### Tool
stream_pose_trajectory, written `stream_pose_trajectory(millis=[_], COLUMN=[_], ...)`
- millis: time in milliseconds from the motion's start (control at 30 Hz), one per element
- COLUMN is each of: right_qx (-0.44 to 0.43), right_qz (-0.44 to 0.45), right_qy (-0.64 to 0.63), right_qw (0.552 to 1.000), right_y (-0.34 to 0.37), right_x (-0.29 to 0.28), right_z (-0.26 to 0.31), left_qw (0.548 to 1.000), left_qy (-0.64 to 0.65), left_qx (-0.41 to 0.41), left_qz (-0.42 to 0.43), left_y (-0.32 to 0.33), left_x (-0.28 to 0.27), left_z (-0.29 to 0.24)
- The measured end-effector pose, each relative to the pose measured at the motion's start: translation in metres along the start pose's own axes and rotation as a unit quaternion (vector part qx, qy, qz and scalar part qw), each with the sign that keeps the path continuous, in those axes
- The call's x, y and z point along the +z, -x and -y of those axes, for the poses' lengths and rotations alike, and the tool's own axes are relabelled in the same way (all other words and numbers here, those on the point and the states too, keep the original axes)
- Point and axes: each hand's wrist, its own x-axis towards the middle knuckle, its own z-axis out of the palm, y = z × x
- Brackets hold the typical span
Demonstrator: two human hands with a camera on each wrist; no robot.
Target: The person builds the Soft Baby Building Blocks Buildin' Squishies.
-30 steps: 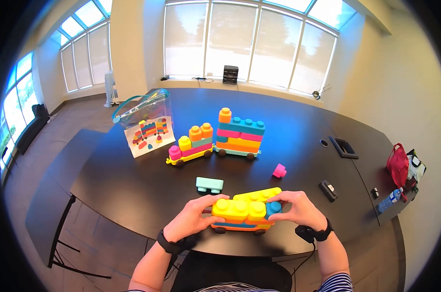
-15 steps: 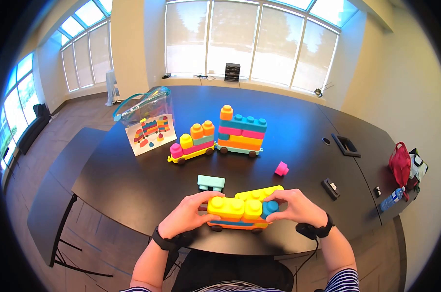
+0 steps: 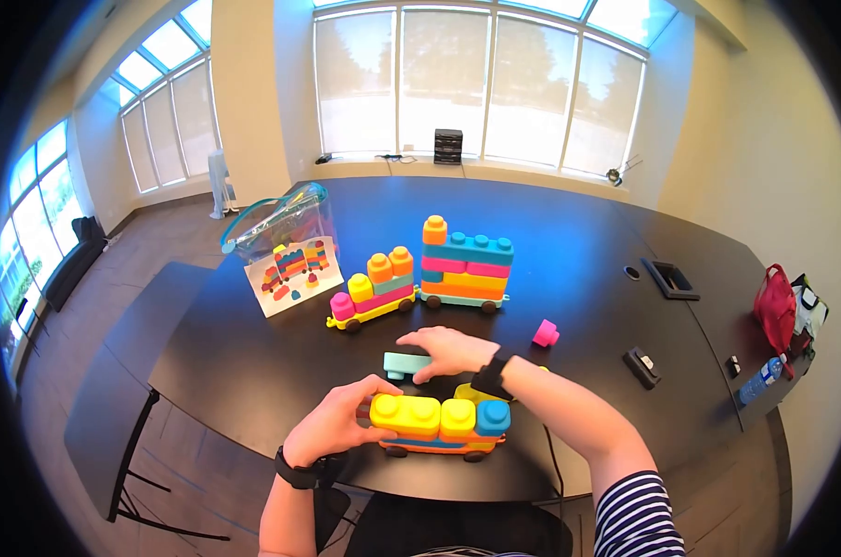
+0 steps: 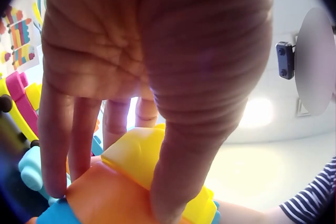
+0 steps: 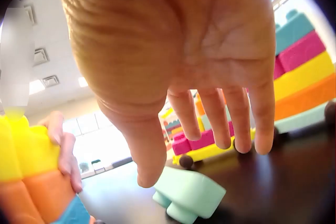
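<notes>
At the near side of the table, my left hand point(image 3: 329, 425) grips the left end of a toy wagon of building blocks point(image 3: 411, 415), thumb on the near side and fingers behind. Yellow blocks and one blue block point(image 3: 493, 420) top it, over orange and blue ones. My right hand point(image 3: 456, 351) reaches across behind the wagon, fingers spread and slightly bent, over a mint block point(image 5: 195, 192) that lies studs down. Its thumb tip overlaps the block's end in the right wrist view. A long yellow piece point(image 3: 474, 394) lies behind the wagon, partly hidden by the right wrist.
Farther back stand a low block wagon point(image 3: 374, 302) and a taller one point(image 3: 467, 269). A pink block point(image 3: 546, 333) lies right of them. A clear bag point(image 3: 295, 223) with a picture card point(image 3: 295, 276) stands at left. A dark box point(image 3: 641, 368) and water bottle point(image 3: 760, 381) are at right.
My right hand has let go of the wagon's blue block and moved left and away to the mint block. The left hand still holds the wagon, which has shifted slightly left.
</notes>
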Motion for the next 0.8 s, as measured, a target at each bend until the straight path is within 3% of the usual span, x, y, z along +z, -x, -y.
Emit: stream_pose_trajectory(millis=[200,400,500,633,800], right_qx=[0.009,0.211,0.208,0.059,0.082], right_qz=[0.03,0.045,-0.005,-0.161,-0.113], right_qy=[-0.001,0.034,0.033,-0.004,0.133], right_qw=[1.0,0.976,0.978,0.985,0.981], right_y=[0.011,0.091,0.124,0.158,0.187], right_x=[-0.013,-0.058,-0.045,-0.04,-0.011], right_z=[-0.011,-0.057,-0.068,-0.053,-0.033], left_qw=[1.0,1.0,1.0,1.0,1.0], left_qy=[0.002,-0.003,-0.019,-0.011,-0.006], left_qx=[-0.009,-0.005,0.006,0.004,0.006], left_qz=[-0.009,-0.014,-0.012,-0.008,0.003], left_y=[0.003,0.002,-0.003,-0.009,-0.016], left_x=[-0.004,-0.006,-0.001,0.008,0.018], left_z=[-0.003,-0.001,-0.007,-0.007,-0.015])
